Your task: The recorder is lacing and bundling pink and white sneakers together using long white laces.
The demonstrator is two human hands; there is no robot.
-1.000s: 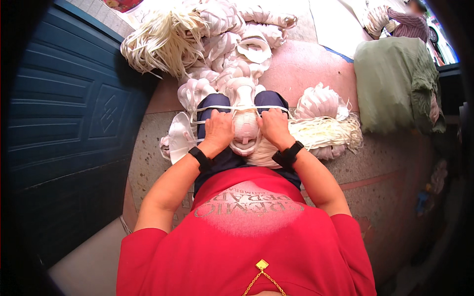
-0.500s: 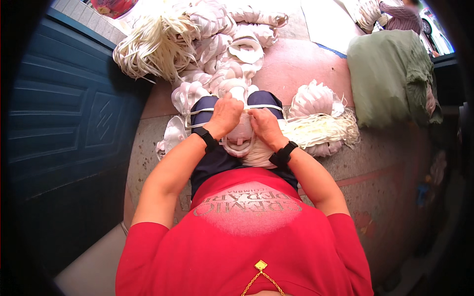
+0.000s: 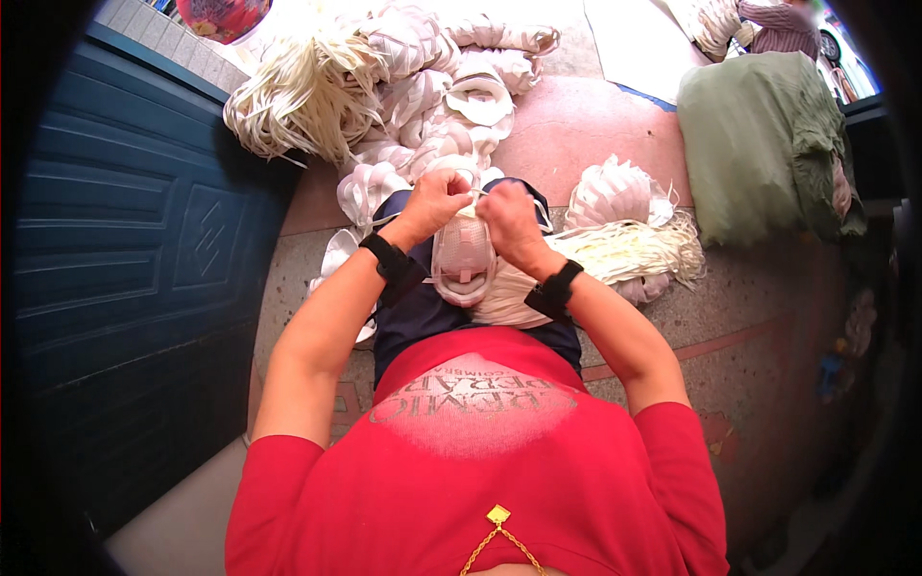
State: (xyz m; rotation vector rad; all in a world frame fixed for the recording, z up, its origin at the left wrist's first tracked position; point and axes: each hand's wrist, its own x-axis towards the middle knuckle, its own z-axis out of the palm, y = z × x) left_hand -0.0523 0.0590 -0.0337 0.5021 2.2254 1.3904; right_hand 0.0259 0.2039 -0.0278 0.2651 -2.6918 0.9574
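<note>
A pale pinkish mesh shoe upper lies between my thighs, its rounded opening toward me. Above its far end, my left hand is closed in a pinch on a thin white lace. Close by on the right, my right hand is closed round the same lace, with part of it hidden in the fingers. More of the white lace shows beside my right hand, over my thigh. Behind my hands, more uppers are stacked and partly covered by them.
A heap of bundled uppers lies ahead, with a hank of cream laces on its left. At right are another bundle of uppers, more cream laces and a green sack. A blue panelled door stands left. Another person is far right.
Both hands have lifted slightly, with the lace drawn up between them. Earlier, white lace lay taut across both thighs; now it hangs looser.
</note>
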